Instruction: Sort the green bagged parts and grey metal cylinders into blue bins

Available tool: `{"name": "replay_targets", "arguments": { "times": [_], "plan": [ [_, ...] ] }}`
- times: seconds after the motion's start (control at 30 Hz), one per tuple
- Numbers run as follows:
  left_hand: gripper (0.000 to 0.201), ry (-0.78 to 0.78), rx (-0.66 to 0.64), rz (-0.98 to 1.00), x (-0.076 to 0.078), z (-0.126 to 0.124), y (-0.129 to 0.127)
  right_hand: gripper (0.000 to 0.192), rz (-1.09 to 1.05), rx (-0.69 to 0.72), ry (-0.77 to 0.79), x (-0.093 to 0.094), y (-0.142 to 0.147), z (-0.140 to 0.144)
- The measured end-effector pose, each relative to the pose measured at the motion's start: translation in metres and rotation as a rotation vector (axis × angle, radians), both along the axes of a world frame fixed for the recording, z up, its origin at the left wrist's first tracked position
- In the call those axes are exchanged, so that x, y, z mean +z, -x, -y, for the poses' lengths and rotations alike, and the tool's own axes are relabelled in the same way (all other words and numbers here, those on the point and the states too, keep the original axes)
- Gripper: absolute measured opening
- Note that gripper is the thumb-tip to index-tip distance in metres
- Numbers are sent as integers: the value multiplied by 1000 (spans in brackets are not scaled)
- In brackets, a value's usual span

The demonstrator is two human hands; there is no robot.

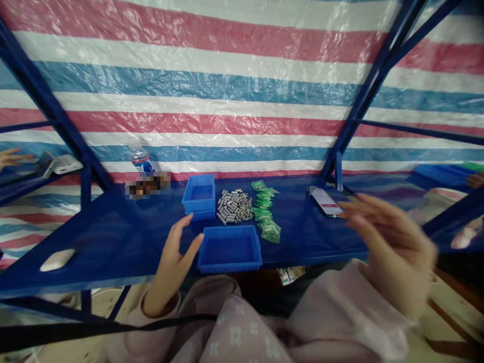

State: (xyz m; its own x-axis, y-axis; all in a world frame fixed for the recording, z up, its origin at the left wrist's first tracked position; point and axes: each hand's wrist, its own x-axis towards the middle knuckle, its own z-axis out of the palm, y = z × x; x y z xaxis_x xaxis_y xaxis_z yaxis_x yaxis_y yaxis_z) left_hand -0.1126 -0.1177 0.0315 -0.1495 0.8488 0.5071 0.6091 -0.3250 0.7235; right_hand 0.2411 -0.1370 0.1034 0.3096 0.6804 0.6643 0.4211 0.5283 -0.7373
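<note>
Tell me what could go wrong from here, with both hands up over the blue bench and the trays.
The near blue tray sits right at the bench's front edge; the left hand beside it could nudge it off. The right hand, open and blurred with motion, is close to the phone and might knock it. The loose pile of small metal cylinders lies unboxed beside the green packets; a sweep could scatter both.
</note>
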Motion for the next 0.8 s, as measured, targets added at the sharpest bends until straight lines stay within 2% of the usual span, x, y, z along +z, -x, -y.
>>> {"name": "replay_targets", "arguments": {
  "times": [0.03,0.1,0.13,0.2,0.3,0.43,0.6,0.7,0.8],
  "plan": [
    [50,27,-45,-54,-13,0,-6,35,53,82,114,-10,0,-13],
    [51,82,-150,-98,-29,0,-15,39,187,271,406,-37,1,-43],
    [51,103,-199,-100,-32,0,-17,41,232,288,516,-52,2,-59],
    [51,128,-267,-75,-32,-1,-21,44,296,220,659,-80,5,-85],
    [52,127,-317,-31,-28,-2,-26,43,422,156,707,-105,9,-106],
    [51,105,-340,19,-29,-3,-35,30,478,185,692,-110,10,-110],
    [49,72,-373,46,-33,-9,-42,28,324,255,685,-105,4,-105],
    [48,65,-392,52,-35,-15,-47,27,273,223,569,-96,2,-96],
    [49,66,-391,25,-35,-19,-53,22,219,92,384,-80,6,-83]
  ]
}}
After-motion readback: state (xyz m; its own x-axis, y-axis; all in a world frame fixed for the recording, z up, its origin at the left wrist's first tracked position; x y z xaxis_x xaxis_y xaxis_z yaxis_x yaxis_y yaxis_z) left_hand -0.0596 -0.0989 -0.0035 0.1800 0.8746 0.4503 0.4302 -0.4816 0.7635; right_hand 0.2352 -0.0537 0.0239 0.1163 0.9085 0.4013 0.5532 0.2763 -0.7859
